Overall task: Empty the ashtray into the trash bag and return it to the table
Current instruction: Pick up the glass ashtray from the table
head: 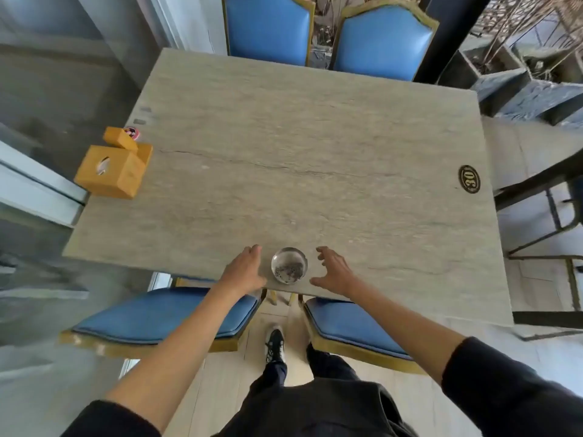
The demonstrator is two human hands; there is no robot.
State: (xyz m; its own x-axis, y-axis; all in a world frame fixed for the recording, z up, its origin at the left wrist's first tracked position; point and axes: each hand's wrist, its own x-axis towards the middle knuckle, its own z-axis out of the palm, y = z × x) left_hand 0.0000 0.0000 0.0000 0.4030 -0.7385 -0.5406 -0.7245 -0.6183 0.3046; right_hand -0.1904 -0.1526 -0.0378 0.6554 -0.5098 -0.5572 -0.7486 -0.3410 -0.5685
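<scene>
A round clear glass ashtray [289,265] with dark ash in it sits on the grey stone table [299,146], close to the near edge. My left hand [244,269] lies just left of the ashtray, fingers extended, holding nothing. My right hand [333,270] hovers just right of it with fingers spread and curled, a small gap away from the glass. No trash bag is in view.
A wooden tissue box [110,171] and a smaller wooden block [121,137] stand at the table's left edge. A black oval number plate [469,179] sits at the right. Blue padded chairs [164,313] [353,326] flank my legs; two more stand at the far side.
</scene>
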